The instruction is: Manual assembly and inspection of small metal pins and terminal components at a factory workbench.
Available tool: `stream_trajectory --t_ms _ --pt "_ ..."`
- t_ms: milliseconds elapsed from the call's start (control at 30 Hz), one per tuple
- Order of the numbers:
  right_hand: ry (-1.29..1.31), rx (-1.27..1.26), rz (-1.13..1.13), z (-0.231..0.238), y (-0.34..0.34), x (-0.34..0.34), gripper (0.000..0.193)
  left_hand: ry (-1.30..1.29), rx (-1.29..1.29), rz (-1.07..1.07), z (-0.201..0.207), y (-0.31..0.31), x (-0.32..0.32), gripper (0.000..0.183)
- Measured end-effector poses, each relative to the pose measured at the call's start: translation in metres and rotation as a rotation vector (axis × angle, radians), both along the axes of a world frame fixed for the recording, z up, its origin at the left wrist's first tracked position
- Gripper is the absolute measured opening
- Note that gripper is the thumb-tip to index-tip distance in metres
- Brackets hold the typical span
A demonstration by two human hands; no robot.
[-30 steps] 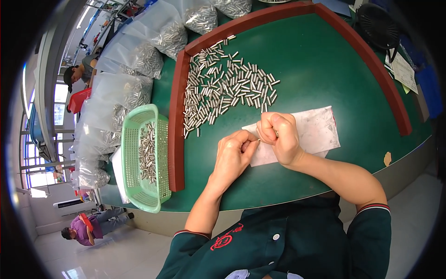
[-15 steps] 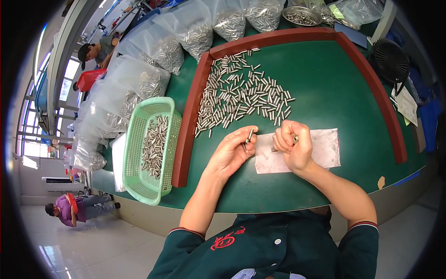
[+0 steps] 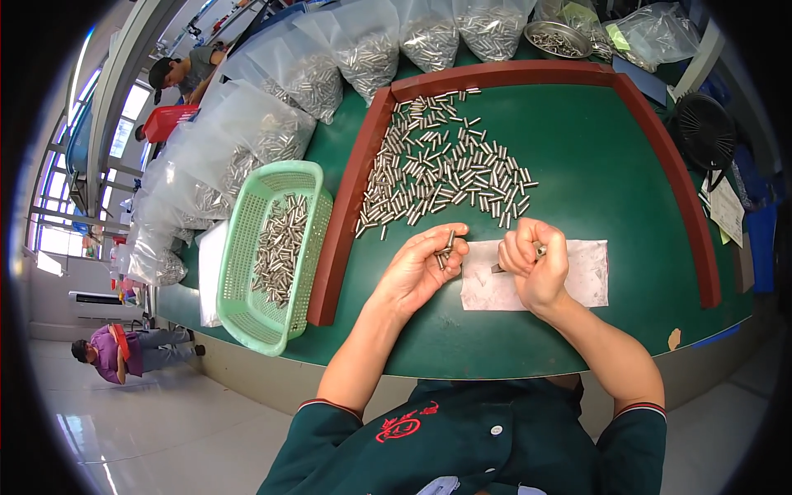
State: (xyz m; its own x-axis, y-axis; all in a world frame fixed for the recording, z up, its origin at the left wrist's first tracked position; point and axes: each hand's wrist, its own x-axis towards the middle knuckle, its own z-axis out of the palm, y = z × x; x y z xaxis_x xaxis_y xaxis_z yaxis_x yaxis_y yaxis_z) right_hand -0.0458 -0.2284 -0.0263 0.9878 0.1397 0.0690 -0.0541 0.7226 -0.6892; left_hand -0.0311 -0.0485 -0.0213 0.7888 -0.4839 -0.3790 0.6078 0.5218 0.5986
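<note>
My left hand [image 3: 410, 276] is closed over the green tabletop, palm up, with a few short metal pins [image 3: 446, 252] held between thumb and curled fingers. Just to its right, my right hand [image 3: 538, 266] makes a fist above a stained white cloth [image 3: 587, 272]. A dark tip sticks out of the fist on its left side, and a small brassy end shows at the top; the rest is hidden by the fingers. Beyond both hands lies a loose spread of many similar metal pins [image 3: 466, 172], apart from my fingers.
A red-brown raised border [image 3: 353, 206] runs around the work area. Left of it stands a light green basket [image 3: 247, 332] with more pins. Clear bags of pins [image 3: 370, 66] line the back and left. A metal bowl [image 3: 559, 40] and black fan [image 3: 704, 130] are far right. Two people are at left.
The whole view has shifted slightly. The pins in my left fingers sit at a different angle, with more of them showing. My right fist stays closed over the cloth.
</note>
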Motion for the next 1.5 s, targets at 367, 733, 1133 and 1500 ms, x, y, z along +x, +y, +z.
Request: stream_trajectory --t_ms 367,733,1133,1500 --pt "0.018 0.004 -0.004 0.0 -0.002 0.0 0.034 -0.726 1.121 0.304 -0.003 -0.003 0.018 0.017" --pt "0.039 0.026 -0.014 -0.002 -0.003 0.0 0.033 -0.912 1.446 0.069 0.007 -0.015 0.012 0.009" --pt "-0.007 0.075 -0.091 0.0 -0.005 -0.001 0.033 -0.953 1.256 -0.162 0.003 -0.032 -0.017 0.006" --pt "0.004 0.022 -0.046 0.0 -0.004 0.001 0.036 -0.963 1.318 -0.177 0.006 -0.032 -0.016 0.006"
